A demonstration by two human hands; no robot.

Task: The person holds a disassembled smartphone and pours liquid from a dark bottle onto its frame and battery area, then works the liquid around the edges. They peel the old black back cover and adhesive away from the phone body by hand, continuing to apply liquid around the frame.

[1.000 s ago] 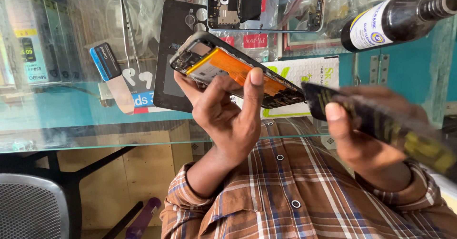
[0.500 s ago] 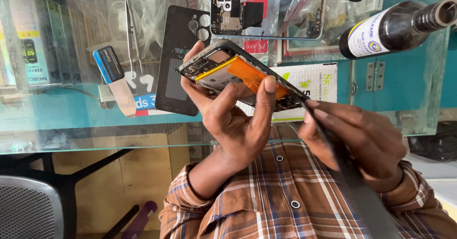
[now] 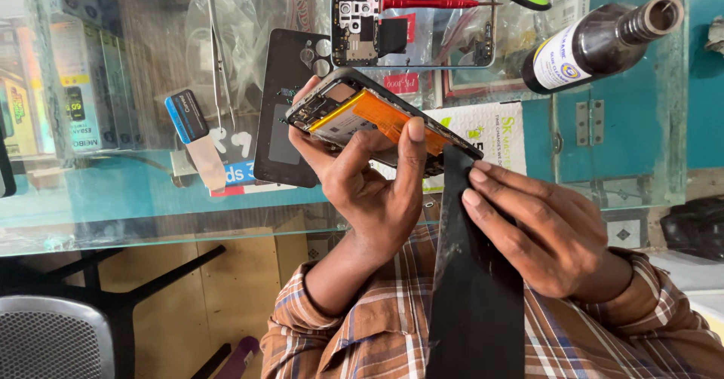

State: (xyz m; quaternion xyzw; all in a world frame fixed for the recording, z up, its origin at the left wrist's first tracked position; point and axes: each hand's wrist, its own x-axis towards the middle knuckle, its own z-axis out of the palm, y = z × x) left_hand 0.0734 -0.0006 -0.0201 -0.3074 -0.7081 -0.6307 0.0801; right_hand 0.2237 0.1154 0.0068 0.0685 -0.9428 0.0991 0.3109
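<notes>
Opened black smartphone with exposed orange battery (image 3: 377,119): held tilted above the glass worktop (image 3: 113,198), gripped by the left hand (image 3: 369,190), fingers wrapped round its edges. Right hand (image 3: 550,232) is closed on a flat black rectangular panel (image 3: 475,288), thumb and fingers pinching its upper end just beside the phone's lower edge. On the worktop: separate black back cover (image 3: 283,107), second opened phone frame (image 3: 415,28), dark glass bottle (image 3: 596,43), metal tweezers (image 3: 219,55).
</notes>
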